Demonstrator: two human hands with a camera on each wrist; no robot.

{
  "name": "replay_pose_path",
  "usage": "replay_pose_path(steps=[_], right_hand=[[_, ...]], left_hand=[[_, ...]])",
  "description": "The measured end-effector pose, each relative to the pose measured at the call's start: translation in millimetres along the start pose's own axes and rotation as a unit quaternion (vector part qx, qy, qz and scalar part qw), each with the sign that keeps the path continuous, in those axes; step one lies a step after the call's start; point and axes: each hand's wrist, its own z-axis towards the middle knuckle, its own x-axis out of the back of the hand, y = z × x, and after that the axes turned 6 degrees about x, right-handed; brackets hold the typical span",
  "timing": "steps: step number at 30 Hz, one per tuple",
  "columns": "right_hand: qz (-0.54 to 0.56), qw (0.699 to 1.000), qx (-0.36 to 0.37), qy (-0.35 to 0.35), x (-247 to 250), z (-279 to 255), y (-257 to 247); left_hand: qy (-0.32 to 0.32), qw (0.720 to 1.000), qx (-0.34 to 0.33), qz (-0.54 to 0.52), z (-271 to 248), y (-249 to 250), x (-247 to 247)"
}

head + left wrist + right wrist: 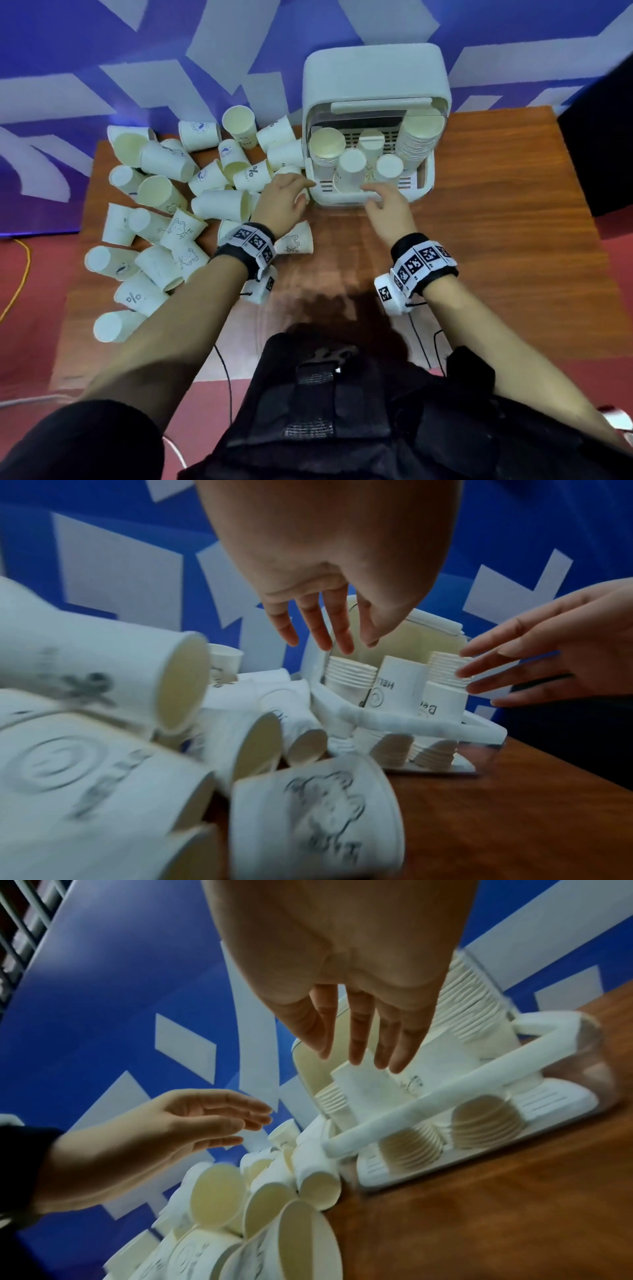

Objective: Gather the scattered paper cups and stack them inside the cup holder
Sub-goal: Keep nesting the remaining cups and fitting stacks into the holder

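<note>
A white cup holder [373, 85] stands at the back of the wooden table [496, 240], with several stacks of paper cups [416, 140] inside; the holder's front rail [404, 722] and its rail [411, 1107] show in both wrist views. Many loose paper cups [219, 204] lie scattered on the left half, seen close up as blurred cups [308, 818] and as open cup mouths [219, 1196]. My left hand [284, 195] hovers open just left of the holder's front, holding nothing. My right hand [383, 202] hovers open at the holder's front edge, empty too.
A blue wall with pale shapes [102, 68] rises behind the table. A dark object [603, 144] stands at the right edge. A yellow cable [20, 274] lies on the red floor at left. Bare wood [513, 274] spreads right of the holder.
</note>
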Motion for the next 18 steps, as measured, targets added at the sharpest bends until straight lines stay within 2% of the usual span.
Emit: replay_pose_path(steps=[4,8,11,15,18], right_hand=[[-0.005,0.999,0.01,-0.051,-33,-11,-13],[-0.015,0.992,-0.005,-0.124,-61,-19,-23],[-0.034,0.987,-0.021,-0.156,-76,-21,-27],[-0.055,0.979,-0.035,-0.191,-91,-18,-26],[-0.07,0.973,-0.042,-0.215,-95,-15,-23]], left_hand=[[-0.01,0.999,0.044,-0.018,-44,-26,3],[-0.077,0.99,0.117,-0.017,-73,-37,1],[-0.114,0.985,0.131,0.003,-83,-37,-3],[-0.099,0.985,0.139,0.025,-84,-40,-8],[-0.11,0.981,0.151,0.06,-79,-41,-11]])
